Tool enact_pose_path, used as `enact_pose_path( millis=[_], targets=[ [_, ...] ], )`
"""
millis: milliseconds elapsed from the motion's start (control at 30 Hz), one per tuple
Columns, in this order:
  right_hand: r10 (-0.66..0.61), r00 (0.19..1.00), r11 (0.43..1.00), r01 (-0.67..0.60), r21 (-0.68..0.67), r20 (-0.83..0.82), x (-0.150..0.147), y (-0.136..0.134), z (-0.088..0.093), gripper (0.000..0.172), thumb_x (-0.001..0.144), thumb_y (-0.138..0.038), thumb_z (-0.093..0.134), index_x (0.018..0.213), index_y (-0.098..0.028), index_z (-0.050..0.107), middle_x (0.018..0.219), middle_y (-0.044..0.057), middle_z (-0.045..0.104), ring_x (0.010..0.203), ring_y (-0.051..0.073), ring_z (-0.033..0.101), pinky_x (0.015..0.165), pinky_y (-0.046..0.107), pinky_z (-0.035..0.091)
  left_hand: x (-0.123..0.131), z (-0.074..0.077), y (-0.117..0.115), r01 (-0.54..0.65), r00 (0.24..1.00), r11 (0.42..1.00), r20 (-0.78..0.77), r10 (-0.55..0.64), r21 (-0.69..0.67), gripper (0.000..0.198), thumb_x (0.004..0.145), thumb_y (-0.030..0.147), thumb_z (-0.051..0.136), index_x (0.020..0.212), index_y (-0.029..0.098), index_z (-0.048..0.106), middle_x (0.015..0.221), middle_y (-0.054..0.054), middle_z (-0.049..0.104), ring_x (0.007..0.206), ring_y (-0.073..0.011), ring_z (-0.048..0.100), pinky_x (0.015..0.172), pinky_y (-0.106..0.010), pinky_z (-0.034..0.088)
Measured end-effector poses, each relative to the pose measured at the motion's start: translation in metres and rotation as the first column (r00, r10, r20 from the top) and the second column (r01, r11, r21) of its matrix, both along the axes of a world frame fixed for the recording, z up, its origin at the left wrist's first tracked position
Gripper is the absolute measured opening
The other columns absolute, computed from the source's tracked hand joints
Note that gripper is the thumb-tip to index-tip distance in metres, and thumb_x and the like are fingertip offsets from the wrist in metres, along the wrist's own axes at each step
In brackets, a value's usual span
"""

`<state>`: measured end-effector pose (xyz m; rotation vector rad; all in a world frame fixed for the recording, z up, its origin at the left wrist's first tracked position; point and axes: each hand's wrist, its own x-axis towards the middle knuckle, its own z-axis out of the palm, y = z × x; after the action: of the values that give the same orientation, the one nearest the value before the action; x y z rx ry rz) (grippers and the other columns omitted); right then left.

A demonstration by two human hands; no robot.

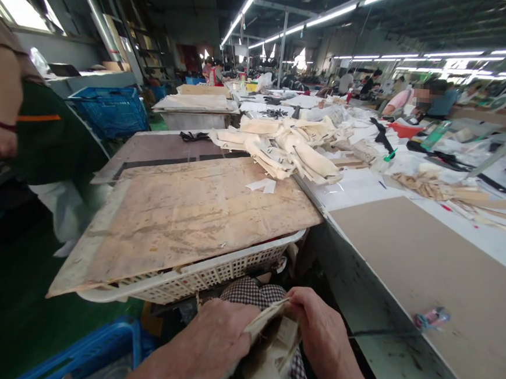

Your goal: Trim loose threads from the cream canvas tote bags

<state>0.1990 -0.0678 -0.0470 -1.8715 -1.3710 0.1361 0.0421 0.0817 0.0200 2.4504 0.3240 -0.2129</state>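
Note:
Low in front of me, a cream fabric piece (268, 321) is stretched between my two hands, its edge pulled apart so a dark inside shows. My left hand (219, 336) is closed on the left side of that edge; its fingertips are partly hidden. My right hand (313, 317) pinches the upper right corner between thumb and fingers. Beneath the fabric lies brown-and-white checked cloth (253, 292) over my lap. Several similar cream fabric pieces (283, 145) are heaped on the table ahead.
A worn wooden board (202, 215) rests over a white plastic basket (211, 274). A blue crate (86, 360) sits low left, another blue basket (110, 111) further back. At right is a table with brown board (425, 285). A person (0, 88) stands at left.

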Motion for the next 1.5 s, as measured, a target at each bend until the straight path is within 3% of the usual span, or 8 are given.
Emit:
enact_pose_path(
  millis=[233,367,467,567,900,1167,1367,1500],
  targets=[
    [-0.115,0.986,0.993,0.113,-0.023,-0.12,-0.002,-0.004,0.005,0.008,0.095,-0.022,0.05,0.102,-0.026,0.052,0.087,-0.003,0.073,0.072,0.013,0.07,0.063,0.019,0.054,-0.004,0.005,0.0,-0.13,0.992,0.983,-0.017,0.129,-0.126,0.013,0.08,0.015,0.053,0.077,0.022,0.064,0.07,0.006,0.061,0.065,-0.0119,0.054,0.058,-0.02,0.034],
    [-0.188,0.973,0.982,0.186,-0.026,-0.132,0.001,-0.001,0.005,0.047,0.095,-0.028,0.051,0.137,-0.022,0.033,0.089,-0.001,0.074,0.073,0.014,0.072,0.061,0.02,0.056,-0.024,0.011,-0.006,-0.301,0.954,0.898,-0.092,0.286,-0.32,0.029,0.075,0.024,0.066,0.104,0.028,0.068,0.091,0.006,0.068,0.076,-0.0133,0.059,0.063,-0.019,0.039],
    [-0.117,0.993,0.993,0.118,-0.027,0.015,0.002,0.003,0.004,0.026,0.097,-0.026,0.045,0.121,-0.022,0.054,0.089,0.002,0.071,0.074,0.015,0.07,0.064,0.022,0.054,-0.043,0.013,-0.016,-0.452,0.892,0.816,-0.147,0.429,-0.361,0.028,0.078,0.028,0.066,0.105,0.026,0.067,0.092,0.005,0.069,0.078,-0.0143,0.06,0.065,-0.02,0.042],
    [-0.028,0.996,0.999,0.031,-0.04,0.083,0.002,0.007,0.005,0.03,0.097,-0.022,0.039,0.114,-0.019,0.063,0.086,0.004,0.064,0.073,0.016,0.065,0.062,0.024,0.052,-0.056,0.011,-0.024,-0.53,0.847,0.79,-0.154,0.509,-0.307,0.02,0.081,0.031,0.063,0.099,0.024,0.069,0.088,0.004,0.07,0.075,-0.0149,0.06,0.064,-0.021,0.041],
    [0.088,0.996,0.988,-0.086,-0.125,0.006,0.02,0.017,0.012,0.031,0.091,-0.02,0.042,0.102,-0.022,0.07,0.097,0.004,0.068,0.081,0.017,0.066,0.068,0.025,0.053,-0.072,-0.019,-0.027,-0.522,0.835,0.83,0.082,0.545,-0.2,0.022,0.093,0.038,0.055,0.1,0.026,0.071,0.091,0.001,0.07,0.082,-0.0149,0.063,0.075,-0.022,0.044],
    [0.075,0.984,0.985,-0.099,-0.142,-0.164,0.035,0.004,0.002,0.026,0.093,-0.026,0.047,0.101,-0.025,0.072,0.094,0.002,0.073,0.081,0.016,0.069,0.071,0.025,0.056,-0.059,-0.019,-0.029,-0.488,0.826,0.824,0.152,0.543,-0.289,0.019,0.089,0.023,0.055,0.096,0.025,0.073,0.084,0.0,0.066,0.08,-0.0142,0.061,0.073,-0.022,0.044],
    [0.071,0.974,0.986,-0.101,-0.135,-0.213,0.033,0.003,0.008,0.025,0.093,-0.029,0.049,0.097,-0.025,0.074,0.092,0.003,0.075,0.08,0.017,0.07,0.07,0.026,0.057,-0.058,-0.032,-0.03,-0.51,0.781,0.806,0.232,0.58,-0.3,0.025,0.091,0.028,0.052,0.077,0.018,0.07,0.07,0.0,0.061,0.069,-0.0136,0.058,0.066,-0.023,0.041],
    [0.082,0.977,0.987,-0.106,-0.118,-0.198,0.031,0.01,0.011,0.026,0.092,-0.027,0.049,0.096,-0.025,0.074,0.09,0.003,0.074,0.079,0.017,0.07,0.07,0.026,0.057,-0.055,-0.025,-0.022,-0.481,0.832,0.842,0.176,0.526,-0.245,0.024,0.091,0.031,0.053,0.08,0.019,0.07,0.073,0.0,0.063,0.07,-0.0131,0.058,0.065,-0.022,0.04]
  ],
)
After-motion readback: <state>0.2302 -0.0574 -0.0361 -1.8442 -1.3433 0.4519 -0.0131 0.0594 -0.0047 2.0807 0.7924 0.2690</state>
